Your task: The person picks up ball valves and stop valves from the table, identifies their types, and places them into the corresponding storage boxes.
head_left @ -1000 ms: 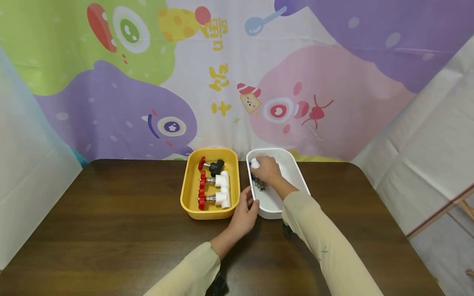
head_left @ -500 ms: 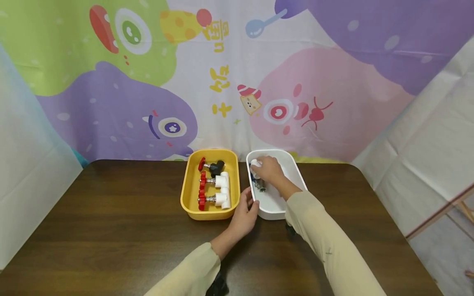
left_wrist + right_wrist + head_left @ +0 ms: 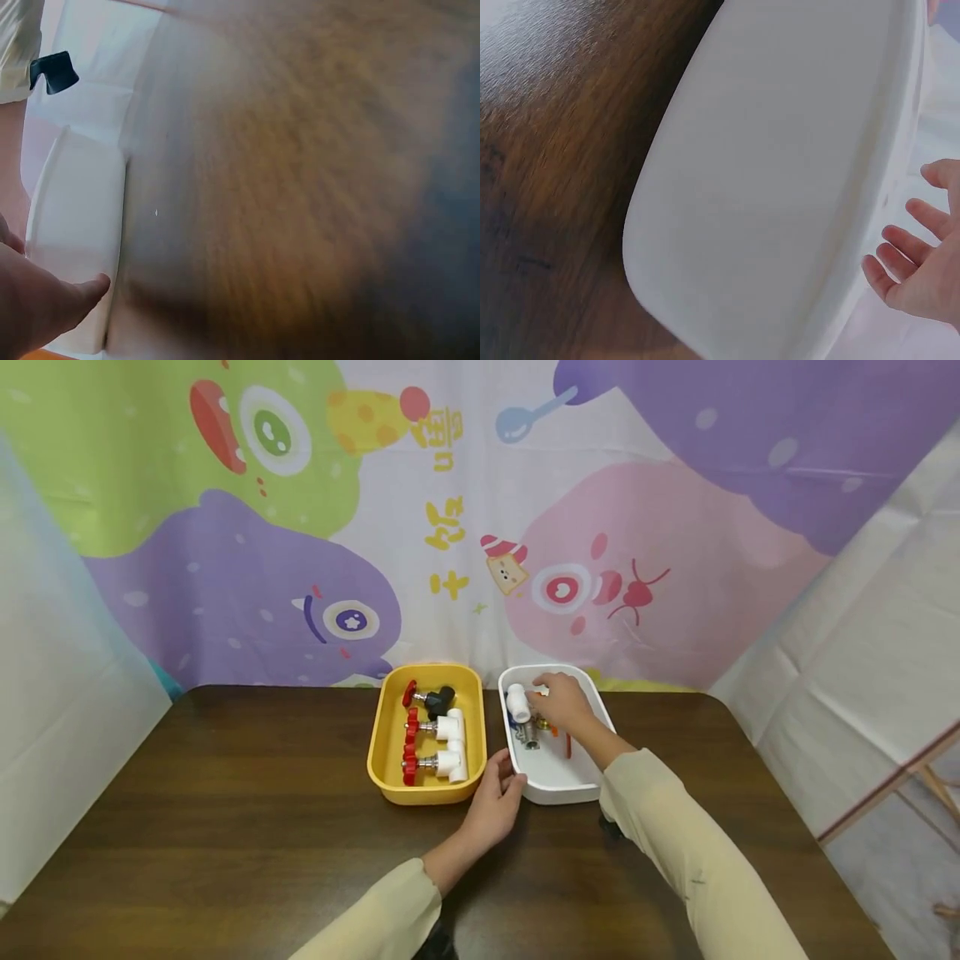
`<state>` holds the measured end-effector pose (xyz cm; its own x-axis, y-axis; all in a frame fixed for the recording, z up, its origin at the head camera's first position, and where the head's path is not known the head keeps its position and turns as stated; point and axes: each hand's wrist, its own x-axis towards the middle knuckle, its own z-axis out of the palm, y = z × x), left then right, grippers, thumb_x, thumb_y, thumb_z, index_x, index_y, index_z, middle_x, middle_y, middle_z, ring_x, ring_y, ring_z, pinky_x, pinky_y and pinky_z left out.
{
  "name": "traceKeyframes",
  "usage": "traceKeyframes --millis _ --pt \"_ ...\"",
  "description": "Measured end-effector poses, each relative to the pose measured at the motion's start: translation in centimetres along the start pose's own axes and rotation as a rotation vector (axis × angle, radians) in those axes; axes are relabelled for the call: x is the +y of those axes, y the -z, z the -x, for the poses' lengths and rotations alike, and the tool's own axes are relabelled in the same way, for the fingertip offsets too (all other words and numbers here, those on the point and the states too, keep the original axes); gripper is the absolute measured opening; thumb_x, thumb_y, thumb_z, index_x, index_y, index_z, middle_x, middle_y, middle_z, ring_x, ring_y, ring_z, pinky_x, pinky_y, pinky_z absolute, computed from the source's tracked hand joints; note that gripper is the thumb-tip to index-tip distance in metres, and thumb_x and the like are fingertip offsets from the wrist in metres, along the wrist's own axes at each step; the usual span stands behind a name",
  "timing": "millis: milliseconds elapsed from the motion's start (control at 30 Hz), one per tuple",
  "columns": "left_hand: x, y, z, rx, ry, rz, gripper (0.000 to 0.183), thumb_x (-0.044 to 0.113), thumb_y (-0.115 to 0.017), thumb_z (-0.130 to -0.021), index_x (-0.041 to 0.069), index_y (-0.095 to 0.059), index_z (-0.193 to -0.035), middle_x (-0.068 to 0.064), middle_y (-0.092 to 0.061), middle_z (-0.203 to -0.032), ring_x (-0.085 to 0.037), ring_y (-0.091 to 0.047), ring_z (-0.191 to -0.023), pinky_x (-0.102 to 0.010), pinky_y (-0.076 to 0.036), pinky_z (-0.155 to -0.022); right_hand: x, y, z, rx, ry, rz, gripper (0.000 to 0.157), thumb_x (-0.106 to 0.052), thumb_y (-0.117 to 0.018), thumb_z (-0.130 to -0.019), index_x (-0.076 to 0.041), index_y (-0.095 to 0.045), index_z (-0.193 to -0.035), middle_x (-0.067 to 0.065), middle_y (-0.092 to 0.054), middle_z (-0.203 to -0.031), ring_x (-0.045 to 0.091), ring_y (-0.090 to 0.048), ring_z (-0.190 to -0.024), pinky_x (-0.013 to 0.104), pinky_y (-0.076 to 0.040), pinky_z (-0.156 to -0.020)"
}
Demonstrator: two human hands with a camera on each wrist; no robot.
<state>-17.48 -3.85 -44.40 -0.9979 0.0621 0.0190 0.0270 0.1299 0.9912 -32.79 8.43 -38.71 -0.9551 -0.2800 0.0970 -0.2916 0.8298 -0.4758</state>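
In the head view, my right hand (image 3: 564, 702) hovers over the white tray (image 3: 551, 796), just right of a white plastic pipe fitting (image 3: 517, 703). Its fingers are spread and hold nothing, as the right wrist view also shows. Below the fitting lies a metal piece (image 3: 531, 737), with small brass and orange parts partly hidden by the hand. My left hand (image 3: 491, 810) rests against the near left corner of the white tray; its thumb touches the outer wall in the left wrist view. Left of it stands the yellow tray (image 3: 427, 797).
Inside the yellow tray lie two white valves (image 3: 450, 762) with red handles and a black valve (image 3: 437, 700), also red-handled. Both trays stand on a dark wooden table (image 3: 247, 827). A printed cartoon curtain (image 3: 465, 627) hangs behind the table's far edge.
My right hand has let go of the white pipe fitting and shifted right, its fingers spreading. The fitting and the orange and brass parts now show. My left hand stays at the tray.
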Motion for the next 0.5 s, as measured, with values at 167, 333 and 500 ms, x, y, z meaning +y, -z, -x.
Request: traceKeyframes --millis 167,333,500 --pt "0.6 0.5 0.5 -0.022 0.018 -0.048 0.053 0.017 -0.045 -0.098 -0.003 -0.024 -0.142 -0.026 -0.042 -0.138 -0.036 -0.051 -0.121 -0.046 -0.047 -0.098 0.4 1.1 0.1 0.030 0.036 0.015 0.040 -0.031 -0.056 -0.089 -0.002 -0.064 -0.116 0.018 -0.063 -0.116 0.032 -0.056 -0.111 0.044 -0.046 -0.096" --pt "1.4 1.5 0.6 -0.067 0.027 -0.122 0.053 0.019 -0.047 -0.098 -0.001 -0.027 -0.142 -0.024 -0.049 -0.131 -0.035 -0.054 -0.117 -0.044 -0.049 -0.096 0.2 2.5 0.3 -0.003 -0.006 0.012 0.041 -0.033 -0.053 -0.091 -0.004 -0.062 -0.119 0.018 -0.060 -0.120 0.032 -0.056 -0.110 0.046 -0.047 -0.094" --pt "2.8 2.7 0.4 -0.109 0.061 -0.196 0.051 0.023 -0.049 -0.097 0.004 -0.031 -0.141 -0.017 -0.056 -0.125 -0.029 -0.058 -0.110 -0.042 -0.051 -0.092 0.0 3.6 0.5 -0.008 0.003 0.026 0.041 -0.033 -0.053 -0.092 -0.004 -0.062 -0.119 0.018 -0.059 -0.123 0.032 -0.055 -0.112 0.046 -0.047 -0.096"
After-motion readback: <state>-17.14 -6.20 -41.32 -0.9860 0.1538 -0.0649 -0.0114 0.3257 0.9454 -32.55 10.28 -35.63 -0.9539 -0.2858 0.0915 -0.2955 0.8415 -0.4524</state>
